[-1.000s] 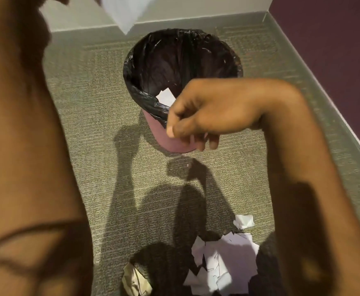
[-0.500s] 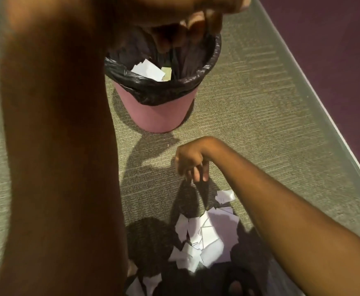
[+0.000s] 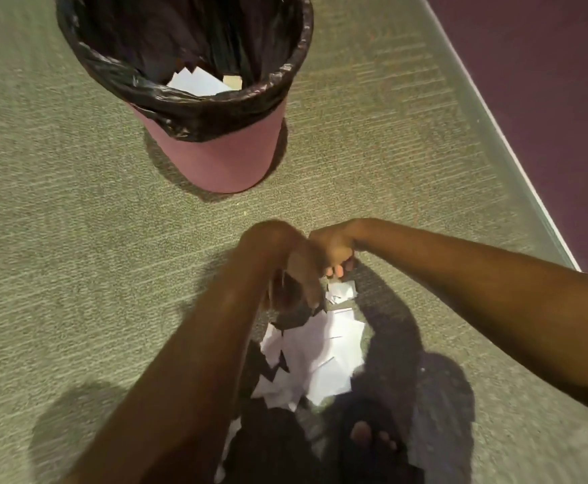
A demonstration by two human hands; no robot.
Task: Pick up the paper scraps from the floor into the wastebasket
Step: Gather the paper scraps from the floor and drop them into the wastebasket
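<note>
The pink wastebasket [image 3: 215, 158] with a black liner stands on the carpet at the top, several white scraps [image 3: 198, 82] lying inside. A pile of white paper scraps [image 3: 320, 358] lies on the floor below it, and one small scrap [image 3: 341, 291] sits apart at the pile's far end. My left hand [image 3: 285, 267] hangs over that far end, fingers pointing down, blurred, no paper seen in it. My right hand [image 3: 331, 249] touches it knuckle to knuckle, its loosely curled fingertips just above the small scrap and holding nothing.
Grey-green carpet [image 3: 58, 239] spreads to the left. A purple wall [image 3: 547, 99] with a pale baseboard [image 3: 488, 127] runs diagonally on the right. A bare foot [image 3: 365, 438] shows in shadow at the bottom, beside more scraps.
My left hand, raised over the basket with paper a second ago, has come down beside my right hand at the pile. The view has tilted down and moved closer to the floor.
</note>
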